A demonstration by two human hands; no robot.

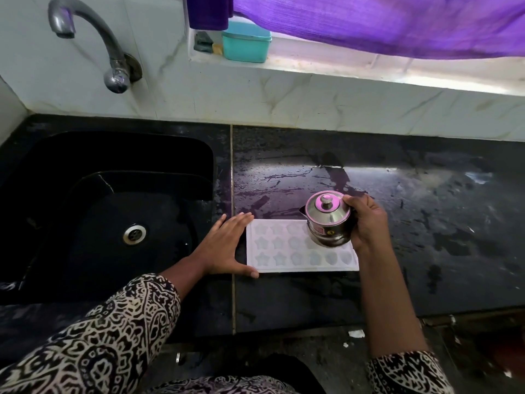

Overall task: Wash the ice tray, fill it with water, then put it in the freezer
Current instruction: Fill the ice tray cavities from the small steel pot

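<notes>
The ice tray (295,253) lies flat on the dark, wet bench (412,223), just to the right of the sink (108,211). It is a pale, thin sheet with rows of star- and shell-shaped pockets, and it looks like soft silicone or thin plastic.

The left hand (224,245) rests open and flat beside the tray's left edge, its fingers (238,220) spread and its thumb touching the near left corner; it grips nothing and seems only to steady the tray. The right hand (366,223) is wrapped around a small steel jug (328,220) with a knobbed lid, held over the right part of the tray with its spout turned toward the sink. No stream of water shows, and whether the pockets already hold water cannot be told.

Judging by this, the step in hand is the filling. Once full, the tray will probably be heavier than it looks and floppy, so it may sag in the middle and spill if lifted by one end. A safer hold would be both short ends at once, or a flat palm slid underneath, keeping it level. The wet bench and wet rim may make it slippery. The jug is stiff and smooth; a firm wrap around its body suits a slow pour.
</notes>
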